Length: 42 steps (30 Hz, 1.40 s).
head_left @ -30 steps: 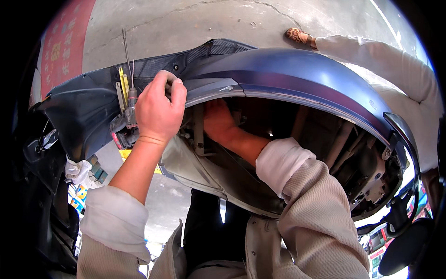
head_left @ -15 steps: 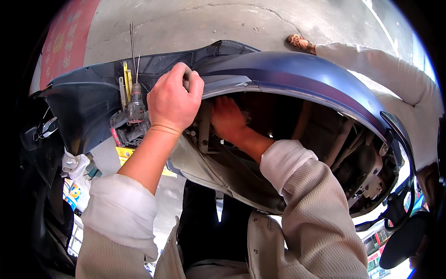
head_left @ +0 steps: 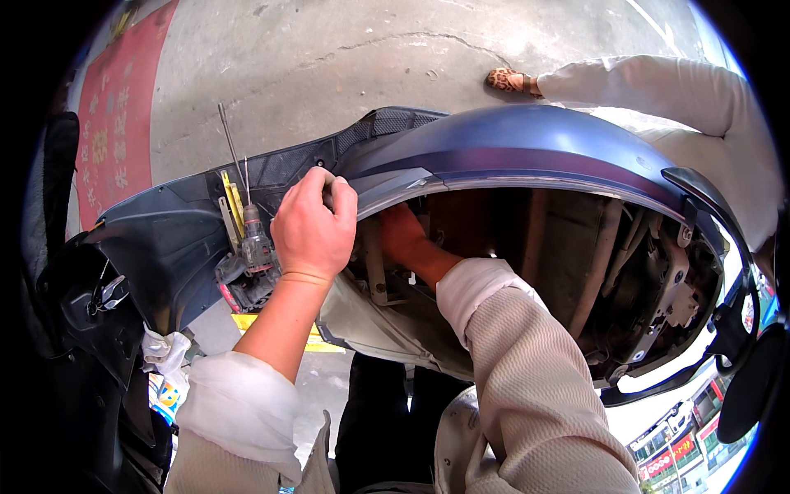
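Observation:
My left hand [head_left: 315, 222] is closed, its fingers curled at the front edge of the scooter's dark body panel [head_left: 284, 169]. What those fingers hold, if anything, is hidden. Past the edge of the blue body cover [head_left: 527, 148], my right hand [head_left: 403, 235] reaches into the dark open body cavity [head_left: 494, 218]; its fingers are out of sight in there. Beside the left hand, a power drill [head_left: 257, 239] with a grey and red body rests on the dark panel. Thin metal rods and yellow-handled tools [head_left: 234, 202] lie around it.
Metal frame tubes [head_left: 597, 272] and brackets show inside the cavity. A person in light trousers [head_left: 658, 82] stands at the far right with a patterned shoe [head_left: 510, 81] on the concrete floor. A red floor strip [head_left: 119, 123] is far left. A white cloth [head_left: 164, 350] hangs at left.
My right hand has gone deeper into the cavity, its fingers now more hidden. My left hand stays closed at the panel edge. The whole view has shifted, with the scooter lower in it.

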Tool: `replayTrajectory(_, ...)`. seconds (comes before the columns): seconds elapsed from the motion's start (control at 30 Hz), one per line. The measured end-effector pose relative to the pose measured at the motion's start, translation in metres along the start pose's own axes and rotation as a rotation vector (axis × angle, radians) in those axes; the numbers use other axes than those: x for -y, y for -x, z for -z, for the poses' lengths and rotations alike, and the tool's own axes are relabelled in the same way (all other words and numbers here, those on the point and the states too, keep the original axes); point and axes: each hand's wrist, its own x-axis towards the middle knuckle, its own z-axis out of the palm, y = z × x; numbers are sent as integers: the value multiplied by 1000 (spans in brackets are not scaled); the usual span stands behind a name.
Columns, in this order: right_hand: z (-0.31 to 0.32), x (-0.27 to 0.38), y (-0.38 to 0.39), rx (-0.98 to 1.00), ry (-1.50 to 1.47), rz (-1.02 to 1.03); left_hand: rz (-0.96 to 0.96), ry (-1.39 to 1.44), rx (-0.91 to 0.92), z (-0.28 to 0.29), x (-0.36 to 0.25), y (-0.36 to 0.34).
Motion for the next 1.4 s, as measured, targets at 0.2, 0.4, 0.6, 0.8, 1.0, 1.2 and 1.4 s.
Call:
replayTrajectory(0.2, -7, -18, -16, -121, -99, 74, 27, 8, 35, 2, -2, 3)
replayTrajectory(0.4, -19, -43, 7, 45, -234, -76, 20, 11, 47, -1, -3, 0)
replayTrajectory(0.6, -32, -47, 35, -66, -215, -84, -11, 7, 17, 3, 0, 2)
replayTrajectory(0.8, -67, -71, 20, -123, -293, -65, 24, 42, 75, 0, -4, -1)
replayTrajectory(1.0, -62, -76, 20, -378, -364, -135, 2, 41, 51, -2, -4, 0)
replayTrajectory(1.2, -55, -66, 4, -679, -340, -81, -23, 4, 16, -2, -1, -6)
replayTrajectory(1.4, -35, -61, 12, -504, -581, -86, 0, -10, 32, 2, 0, 1)
